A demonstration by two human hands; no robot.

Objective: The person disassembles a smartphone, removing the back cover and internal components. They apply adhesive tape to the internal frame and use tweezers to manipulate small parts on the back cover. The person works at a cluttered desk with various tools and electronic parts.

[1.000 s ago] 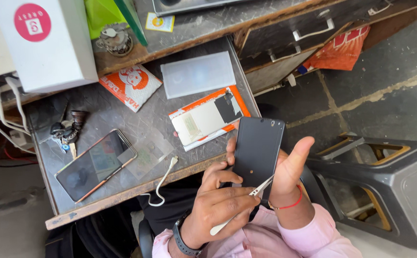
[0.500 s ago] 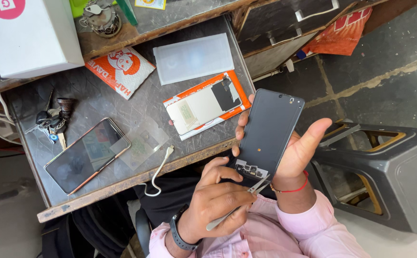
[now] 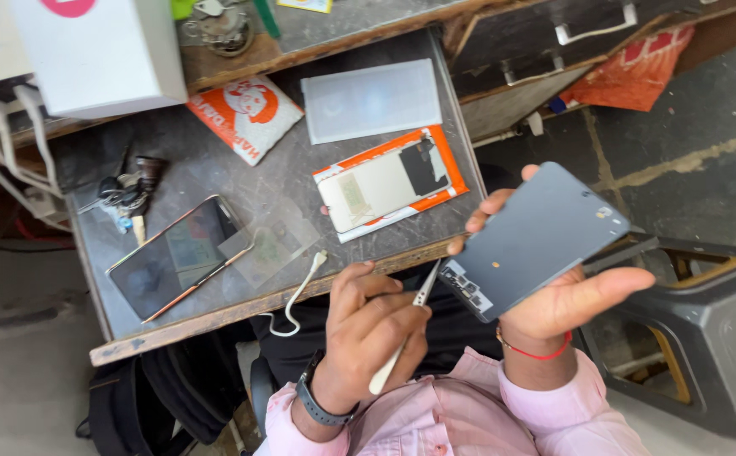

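My right hand (image 3: 572,306), with a red thread at the wrist, holds a dark grey phone panel (image 3: 537,241) tilted over my lap, just off the desk's front edge. My left hand (image 3: 368,328), wearing a dark wristwatch, grips a white-handled pointed tool (image 3: 400,344). The metal tip of the tool touches the panel's lower left corner, where small parts show. I wear a pink shirt.
On the grey desk (image 3: 216,169) lie a dark phone (image 3: 170,257), a clear film (image 3: 271,245), an orange-and-white card with a phone part (image 3: 389,181), a clear plastic case (image 3: 372,100), an orange pouch (image 3: 246,114), keys (image 3: 132,190) and a white cable (image 3: 296,291). A black plastic stool (image 3: 706,338) stands at right.
The panel has swung from nearly upright to a flatter slant toward the right. My left hand has brought the tool tip up to its lower corner.
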